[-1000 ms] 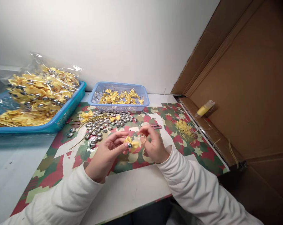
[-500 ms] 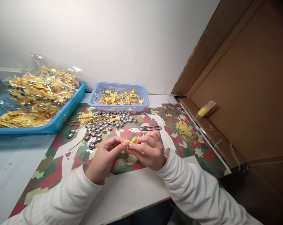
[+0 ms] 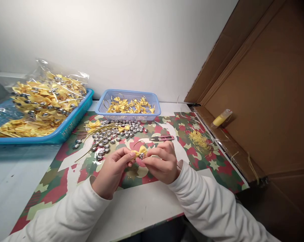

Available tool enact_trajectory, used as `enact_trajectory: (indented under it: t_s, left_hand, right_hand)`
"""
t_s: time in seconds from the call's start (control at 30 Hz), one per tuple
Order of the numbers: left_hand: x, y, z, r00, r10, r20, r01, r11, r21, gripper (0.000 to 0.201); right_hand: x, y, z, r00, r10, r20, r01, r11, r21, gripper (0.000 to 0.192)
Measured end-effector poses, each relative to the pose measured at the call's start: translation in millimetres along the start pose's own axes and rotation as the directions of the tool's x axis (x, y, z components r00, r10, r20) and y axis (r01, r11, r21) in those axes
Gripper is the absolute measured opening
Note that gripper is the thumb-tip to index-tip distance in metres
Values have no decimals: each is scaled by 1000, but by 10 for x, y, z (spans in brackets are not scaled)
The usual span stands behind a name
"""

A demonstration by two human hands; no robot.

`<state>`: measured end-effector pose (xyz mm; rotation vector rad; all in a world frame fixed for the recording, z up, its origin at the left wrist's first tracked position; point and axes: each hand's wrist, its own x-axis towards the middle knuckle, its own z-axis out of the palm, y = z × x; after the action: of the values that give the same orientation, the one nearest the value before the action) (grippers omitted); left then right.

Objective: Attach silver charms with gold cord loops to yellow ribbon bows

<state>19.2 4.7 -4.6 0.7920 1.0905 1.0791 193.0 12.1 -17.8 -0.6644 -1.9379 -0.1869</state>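
My left hand (image 3: 111, 171) pinches one wing of a yellow ribbon bow (image 3: 142, 149) between thumb and forefinger. A round silver bell (image 3: 141, 155) sits at the bow's middle, facing me. At the bell's right side, my right hand (image 3: 162, 161) is closed in a pinch on the bow's edge or its cord; the fingertips hide which. A thin cord (image 3: 139, 142) curves up behind the bow. Beyond both hands lie several loose silver bells (image 3: 106, 137), with another yellow bow (image 3: 123, 128) and a bundle of golden cords (image 3: 96, 131) among them.
Thread snips (image 3: 162, 138) lie behind my right hand. A blue basket (image 3: 128, 117) at the back holds yellow bows. A larger blue basket (image 3: 58, 136) on the left carries bagged bows. Yellow thread scraps (image 3: 199, 140) and a yellow-filled tube (image 3: 221, 118) are near the cardboard wall (image 3: 262, 101) on the right.
The bow has turned so that its bell now faces me. My right fingers have slid off the bow's wing to beside the bell; my left hand keeps its pinch.
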Motion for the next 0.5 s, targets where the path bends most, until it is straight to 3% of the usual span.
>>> enact_trajectory:
  t_s: [0.2, 0.33, 0.5]
  left_hand:
    - [10, -8, -31, 1000, 23, -14, -22, 999, 36, 40]
    - [18, -50, -61, 997, 83, -3, -82, 992, 101, 37]
    - [35, -61, -114, 982, 188, -6, -182, 959, 219, 35]
  right_hand:
    - [43, -6, 41, 993, 79, -88, -75, 996, 44, 7]
    - [35, -2, 74, 988, 152, -25, -151, 988, 22, 9]
    - [30, -1, 103, 965, 261, -19, -256, 957, 137, 16]
